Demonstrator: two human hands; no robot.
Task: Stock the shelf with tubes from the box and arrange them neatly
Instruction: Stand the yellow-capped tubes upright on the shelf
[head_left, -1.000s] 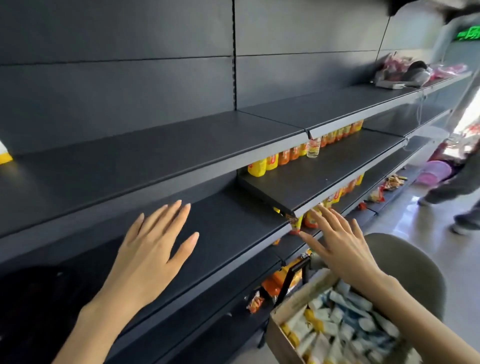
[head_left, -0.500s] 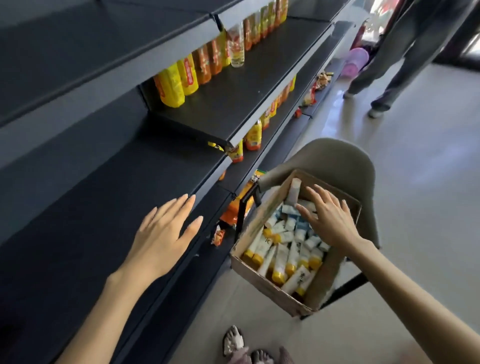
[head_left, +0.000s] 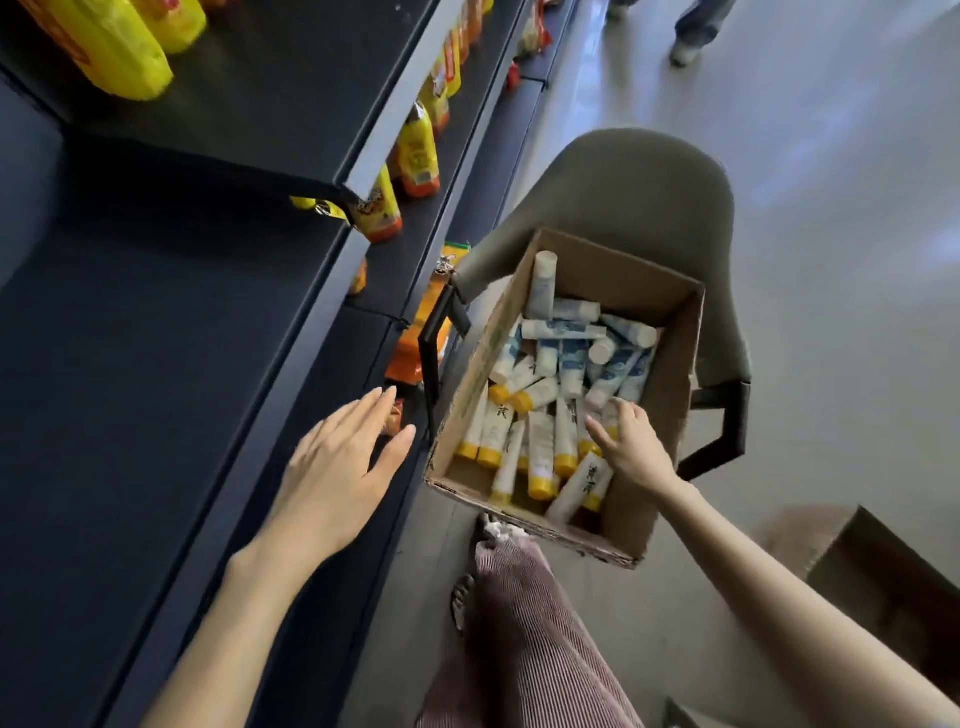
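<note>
Your right hand (head_left: 631, 447), grip unclear, curls onto tubes (head_left: 540, 444) lying near-to-far at the near right of the box (head_left: 670, 364); your left hand (head_left: 337, 467) hovers flat, empty.

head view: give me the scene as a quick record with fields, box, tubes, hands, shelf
box: cardboard box, open, on a grey chair beside the shelving
contents: yellow-capped tubes at the near end, blue-and-white tubes at the far end, jumbled
right hand: inside the box, fingers on the tubes; grip unclear
left hand: open, flat over the dark shelf front edge
upper shelf: yellow bottles
</note>
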